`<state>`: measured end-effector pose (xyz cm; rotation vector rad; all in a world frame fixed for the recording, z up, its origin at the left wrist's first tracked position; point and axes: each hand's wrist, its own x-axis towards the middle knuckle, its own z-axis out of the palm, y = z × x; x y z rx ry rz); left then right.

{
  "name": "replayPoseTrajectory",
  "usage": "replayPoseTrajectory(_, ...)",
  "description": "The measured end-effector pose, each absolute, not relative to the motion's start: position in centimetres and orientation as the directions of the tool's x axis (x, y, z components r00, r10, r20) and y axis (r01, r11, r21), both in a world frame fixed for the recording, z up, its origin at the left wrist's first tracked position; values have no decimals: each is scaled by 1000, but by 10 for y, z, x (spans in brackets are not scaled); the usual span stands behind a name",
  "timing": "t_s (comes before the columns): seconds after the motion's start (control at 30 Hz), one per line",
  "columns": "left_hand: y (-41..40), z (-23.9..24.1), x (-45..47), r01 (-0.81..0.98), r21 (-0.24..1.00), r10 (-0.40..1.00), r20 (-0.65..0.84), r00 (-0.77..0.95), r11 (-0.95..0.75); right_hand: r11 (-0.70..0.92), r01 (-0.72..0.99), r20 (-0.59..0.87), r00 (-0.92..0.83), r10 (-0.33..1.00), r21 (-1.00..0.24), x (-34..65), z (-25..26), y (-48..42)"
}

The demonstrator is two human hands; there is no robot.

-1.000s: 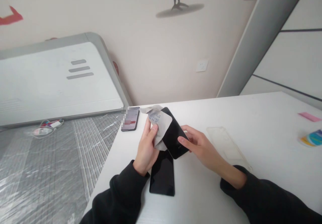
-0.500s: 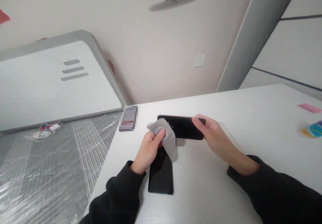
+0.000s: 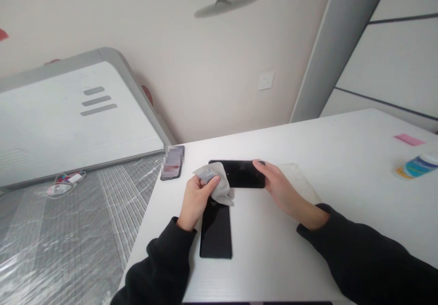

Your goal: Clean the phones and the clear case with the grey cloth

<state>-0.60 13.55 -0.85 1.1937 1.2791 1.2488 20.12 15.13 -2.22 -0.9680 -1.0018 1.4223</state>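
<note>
My left hand (image 3: 195, 200) pinches a grey cleaning cloth (image 3: 216, 185) and presses it against the left end of a black phone (image 3: 241, 174). That phone lies crosswise on the white table (image 3: 342, 181), and my right hand (image 3: 278, 187) grips its right end. A second black phone (image 3: 216, 229) lies lengthwise on the table just below my left hand. A clear phone case (image 3: 297, 181) lies behind my right hand, partly hidden by it.
A third phone (image 3: 172, 162) with a lit screen lies at the table's far left corner. At the far right are a pink slip (image 3: 409, 139) and a blue and white round object (image 3: 417, 164). Left of the table lies a plastic-wrapped mattress (image 3: 68, 232) with a cable bundle (image 3: 65, 181).
The black phone went from tilted up in my hands to lying crosswise and low on the table. The cloth moved from over its upper end to its left end.
</note>
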Motion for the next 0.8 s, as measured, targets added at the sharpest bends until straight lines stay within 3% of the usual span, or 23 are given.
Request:
replayPoseTrajectory(0.23, 142, -18, -17, 74, 997, 994, -15, -104, 23, -121, -266, -80, -161, 984, -956, 203, -24, 153)
replayPoseTrajectory(0.4, 140, -16, -17, 43, 998, 999, -49, 5, 49, -92, -230, -44, -206, 978, -969, 208, -24, 152)
replayPoseTrajectory(0.6, 137, -14, -15, 266, 963, 994, -71, 82, 46, -8, -142, 22, -210, 977, -990, 212, -26, 153)
replayPoseTrajectory(0.8, 137, -13, -16, 239, 971, 991, -31, 131, -1, -86, -178, -42, -235, 971, -980, 212, -32, 157)
